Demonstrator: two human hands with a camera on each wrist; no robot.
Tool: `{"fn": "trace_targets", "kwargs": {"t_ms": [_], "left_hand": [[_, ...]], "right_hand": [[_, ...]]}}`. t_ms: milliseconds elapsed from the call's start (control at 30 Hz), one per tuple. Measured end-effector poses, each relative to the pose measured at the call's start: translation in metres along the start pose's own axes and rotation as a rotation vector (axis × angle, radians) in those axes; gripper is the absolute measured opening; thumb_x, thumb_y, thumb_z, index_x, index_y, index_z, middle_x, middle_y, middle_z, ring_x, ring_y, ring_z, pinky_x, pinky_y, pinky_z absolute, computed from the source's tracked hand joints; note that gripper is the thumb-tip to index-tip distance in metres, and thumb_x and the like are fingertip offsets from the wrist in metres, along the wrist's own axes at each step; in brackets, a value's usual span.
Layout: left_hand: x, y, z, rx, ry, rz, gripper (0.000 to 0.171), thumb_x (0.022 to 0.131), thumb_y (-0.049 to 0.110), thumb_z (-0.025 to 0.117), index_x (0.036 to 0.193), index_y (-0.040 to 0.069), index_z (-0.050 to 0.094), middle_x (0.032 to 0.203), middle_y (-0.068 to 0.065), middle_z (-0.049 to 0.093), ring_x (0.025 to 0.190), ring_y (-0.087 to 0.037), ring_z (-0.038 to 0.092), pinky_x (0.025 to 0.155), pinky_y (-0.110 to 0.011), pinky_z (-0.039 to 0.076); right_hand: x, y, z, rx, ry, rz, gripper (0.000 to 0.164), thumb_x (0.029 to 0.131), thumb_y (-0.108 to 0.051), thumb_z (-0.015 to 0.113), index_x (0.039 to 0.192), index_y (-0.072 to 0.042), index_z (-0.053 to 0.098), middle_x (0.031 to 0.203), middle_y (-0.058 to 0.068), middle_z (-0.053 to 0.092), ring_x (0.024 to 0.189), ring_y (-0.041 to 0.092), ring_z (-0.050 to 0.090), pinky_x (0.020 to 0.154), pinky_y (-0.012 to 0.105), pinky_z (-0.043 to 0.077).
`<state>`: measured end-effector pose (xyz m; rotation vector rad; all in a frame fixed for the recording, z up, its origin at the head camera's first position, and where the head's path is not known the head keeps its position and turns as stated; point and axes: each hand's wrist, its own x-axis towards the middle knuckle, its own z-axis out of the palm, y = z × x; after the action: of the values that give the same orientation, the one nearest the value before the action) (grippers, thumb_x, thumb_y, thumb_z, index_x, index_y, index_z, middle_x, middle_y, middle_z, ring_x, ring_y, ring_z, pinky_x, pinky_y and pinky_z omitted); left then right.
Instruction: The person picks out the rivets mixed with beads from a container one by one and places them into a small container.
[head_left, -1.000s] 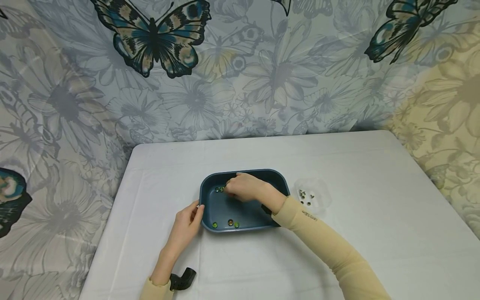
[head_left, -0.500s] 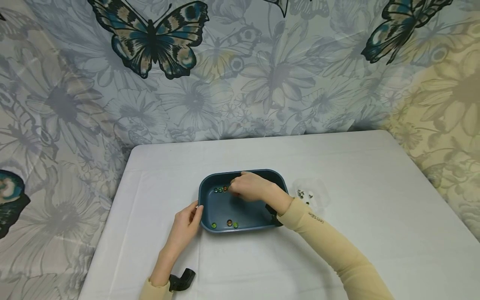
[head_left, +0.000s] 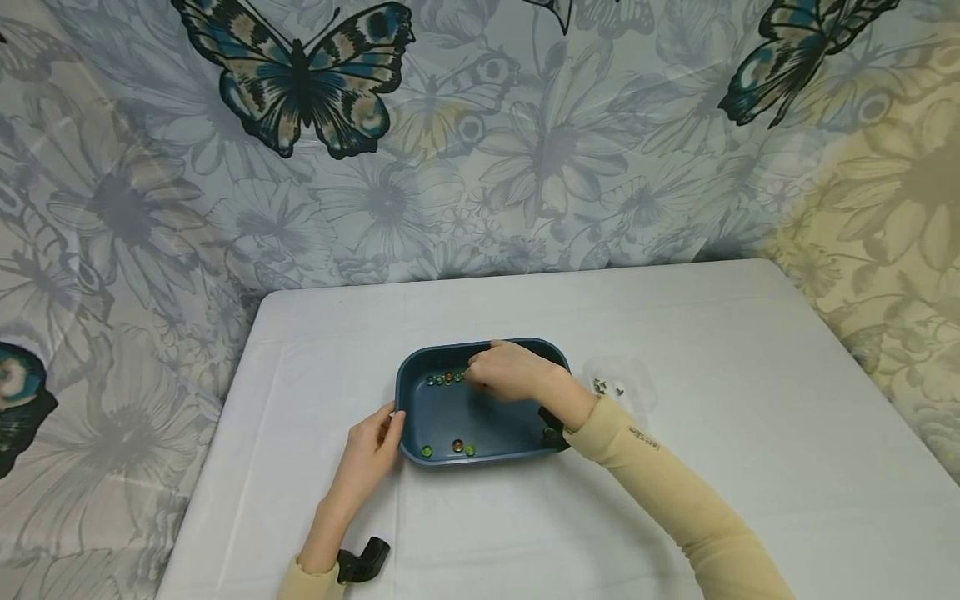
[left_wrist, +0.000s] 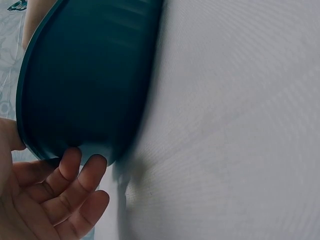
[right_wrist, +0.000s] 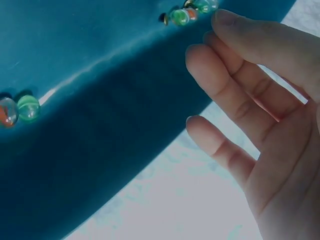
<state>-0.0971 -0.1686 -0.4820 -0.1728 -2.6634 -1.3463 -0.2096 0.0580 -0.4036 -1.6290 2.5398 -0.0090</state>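
Note:
A dark blue tray (head_left: 480,433) stands on the table with several glass marbles in it. My left hand (head_left: 375,442) grips its left rim, thumb above and fingers outside, as the left wrist view shows. My right hand (head_left: 512,372) reaches over the far side, its fingers loosely bent. In the right wrist view the right thumb's tip is beside a greenish clear marble (right_wrist: 205,5); the index fingertip is hidden. A row of marbles (head_left: 448,378) lies left of this hand along the far wall. Near the front wall lie a green marble (head_left: 427,451), an amber one (head_left: 457,446) and another green one (head_left: 470,450).
Right of the tray, a clear plastic container (head_left: 637,387) holds a few small dark pieces, partly hidden by the right sleeve (head_left: 660,475). A black wrist camera (head_left: 363,560) sits on the left wrist. White cloth covers the table (head_left: 322,333), with patterned fabric behind.
My right hand has moved a little to the right along the far wall, uncovering more marbles in the row. The sleeve now hides more of the clear container. My left hand keeps its grip.

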Motion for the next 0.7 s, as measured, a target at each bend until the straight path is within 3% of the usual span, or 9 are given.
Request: {"fn": "trace_targets", "kwargs": {"t_ms": [233,700], "left_hand": [[0.000,0.000,0.000,0.003,0.000,-0.003,0.028,0.098,0.022,0.049,0.108,-0.001,0.063,0.066,0.005,0.052,0.055,-0.007,0.045,0.050,-0.023,0.040],[0.000,-0.001,0.000,-0.010,-0.002,0.002,0.029,0.098,0.021,0.048,0.112,-0.001,0.062,0.067,0.005,0.053,0.054,-0.008,0.045,0.049,-0.023,0.041]], "right_hand": [[-0.008,0.002,-0.002,-0.011,0.010,0.016,0.016,0.089,-0.003,0.059,0.076,-0.011,0.065,0.065,-0.004,0.049,0.057,0.010,0.033,0.059,0.029,0.023],[-0.026,0.004,-0.008,0.002,0.048,0.051,0.024,0.088,0.000,0.058,0.067,-0.011,0.060,0.062,-0.004,0.044,0.055,0.010,0.029,0.060,0.030,0.022]]}}
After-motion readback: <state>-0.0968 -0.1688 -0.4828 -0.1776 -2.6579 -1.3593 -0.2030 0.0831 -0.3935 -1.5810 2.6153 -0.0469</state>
